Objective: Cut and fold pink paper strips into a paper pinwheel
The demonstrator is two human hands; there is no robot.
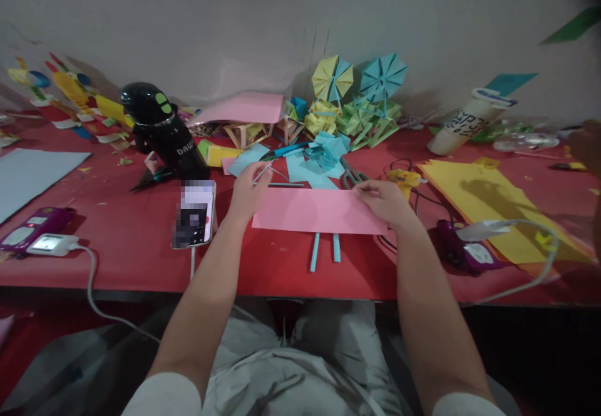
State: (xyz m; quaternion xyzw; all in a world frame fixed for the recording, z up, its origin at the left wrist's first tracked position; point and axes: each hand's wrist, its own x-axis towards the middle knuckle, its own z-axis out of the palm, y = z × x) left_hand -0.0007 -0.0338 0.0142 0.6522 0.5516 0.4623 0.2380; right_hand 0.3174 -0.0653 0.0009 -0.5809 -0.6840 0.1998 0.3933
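Note:
A pink paper strip (319, 211) stretches crosswise between my two hands, just above the red tabletop. At its left end is my left hand (253, 186), its fingers curled in at the edge of the paper. Thin pale lines show by those fingertips; I cannot make out what they are. My right hand (379, 200) pinches the strip's upper right corner between thumb and fingers. Two rolled light-blue paper sticks (315, 253) poke out from under the strip's near edge. Beyond it lie crumpled blue paper pieces (328, 153) and scissors (353, 173).
A black bottle (164, 134) and a propped phone (195, 216) stand left. Yellow and blue paper umbrellas (332, 79) lean near the wall. Yellow sheets (474, 209), a purple power bank (467, 247) with a cable and a tilted cup (462, 122) are on the right.

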